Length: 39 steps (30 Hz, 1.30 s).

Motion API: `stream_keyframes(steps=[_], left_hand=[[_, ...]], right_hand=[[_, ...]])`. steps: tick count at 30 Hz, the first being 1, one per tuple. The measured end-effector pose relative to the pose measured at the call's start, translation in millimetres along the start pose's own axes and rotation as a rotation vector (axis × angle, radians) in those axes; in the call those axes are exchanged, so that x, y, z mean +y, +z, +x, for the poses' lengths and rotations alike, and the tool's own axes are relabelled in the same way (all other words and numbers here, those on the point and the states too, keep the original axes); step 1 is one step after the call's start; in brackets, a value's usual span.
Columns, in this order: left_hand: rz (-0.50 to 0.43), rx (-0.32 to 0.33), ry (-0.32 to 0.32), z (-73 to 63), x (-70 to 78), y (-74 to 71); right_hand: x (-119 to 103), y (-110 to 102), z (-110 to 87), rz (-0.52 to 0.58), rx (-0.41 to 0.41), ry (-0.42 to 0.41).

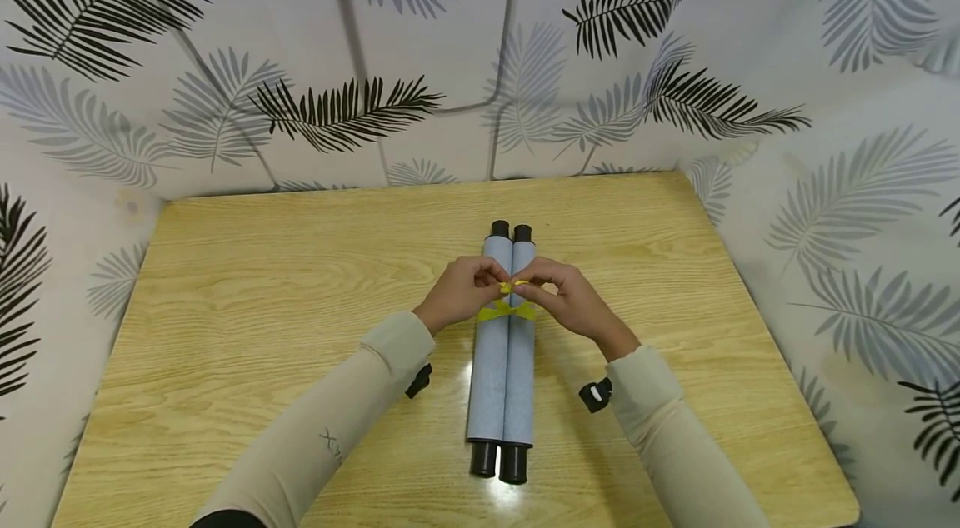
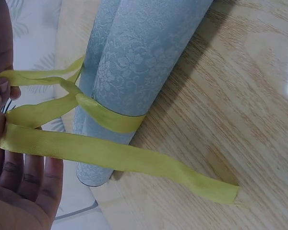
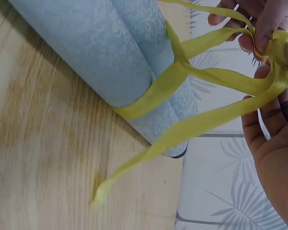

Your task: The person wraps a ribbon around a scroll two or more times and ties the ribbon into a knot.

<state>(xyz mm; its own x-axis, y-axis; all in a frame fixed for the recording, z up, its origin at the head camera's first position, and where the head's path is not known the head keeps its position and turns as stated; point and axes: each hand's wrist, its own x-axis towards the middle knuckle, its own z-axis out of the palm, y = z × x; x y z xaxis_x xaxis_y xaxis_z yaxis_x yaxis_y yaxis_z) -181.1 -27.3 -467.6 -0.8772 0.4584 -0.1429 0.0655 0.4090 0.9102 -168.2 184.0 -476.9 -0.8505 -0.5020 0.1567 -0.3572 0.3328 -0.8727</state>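
Two scrolls in pale blue floral covers lie side by side: the left scroll point(image 1: 491, 378) and the right scroll point(image 1: 520, 382), each with black end knobs. Around both passes a yellow ribbon point(image 2: 91, 149), crossed on top, its loops and tails raised from the rolls. My left hand point(image 1: 461, 292) pinches part of the ribbon above the crossing. Opposite it, my right hand point(image 1: 567, 295) pinches another part, the fingertips of both hands almost meeting. In the right wrist view, one ribbon tail point(image 3: 182, 132) hangs down from the right hand point(image 3: 281, 153). The fingers partly hide the bunched ribbon.
A wood-grain table point(image 1: 285, 295) lies under the scrolls. Behind it and at both sides hangs a white cloth point(image 1: 450, 53) with black and grey leaf prints. Dark wrist devices show below both sleeves, including one point(image 1: 596, 396) at the right.
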Motion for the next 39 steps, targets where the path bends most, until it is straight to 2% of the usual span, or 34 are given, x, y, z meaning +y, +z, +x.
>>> stream_keyframes(steps=[6, 8, 12, 16, 20, 23, 26, 33, 39], left_hand=[[-0.007, 0.006, -0.018, 0.3, -1.2, -0.1], [-0.007, 0.005, -0.021, 0.6, -1.8, 0.3], [-0.03, -0.002, -0.037, 0.5, -2.6, 0.5], [-0.079, -0.01, -0.078, 0.0, -3.3, -0.3], [-0.158, -0.021, -0.13, 1.4, -4.6, -0.4], [-0.212, -0.02, -0.165, 3.1, -5.6, -0.1], [-0.216, -0.027, -0.175, 4.4, -7.3, 0.2], [-0.167, -0.113, -0.135, 4.8, -11.2, 1.0], [-0.105, -0.092, -0.103, 4.4, -13.7, 2.1]], right_hand=[[0, -2, -0.2, -0.037, -0.051, -0.026], [0, -2, 0.4, -0.083, -0.063, -0.052], [-2, 0, 2.1, -0.313, -0.055, -0.142], [-4, 3, 3.4, -0.589, -0.005, -0.285], [-4, 7, 4.0, -0.749, 0.071, -0.399], [-3, 9, 4.4, -0.785, 0.118, -0.443], [-1, 9, 4.4, -0.795, 0.147, -0.468], [0, 11, 4.1, -0.807, 0.184, -0.51], [3, 12, 3.1, -0.781, 0.217, -0.534]])
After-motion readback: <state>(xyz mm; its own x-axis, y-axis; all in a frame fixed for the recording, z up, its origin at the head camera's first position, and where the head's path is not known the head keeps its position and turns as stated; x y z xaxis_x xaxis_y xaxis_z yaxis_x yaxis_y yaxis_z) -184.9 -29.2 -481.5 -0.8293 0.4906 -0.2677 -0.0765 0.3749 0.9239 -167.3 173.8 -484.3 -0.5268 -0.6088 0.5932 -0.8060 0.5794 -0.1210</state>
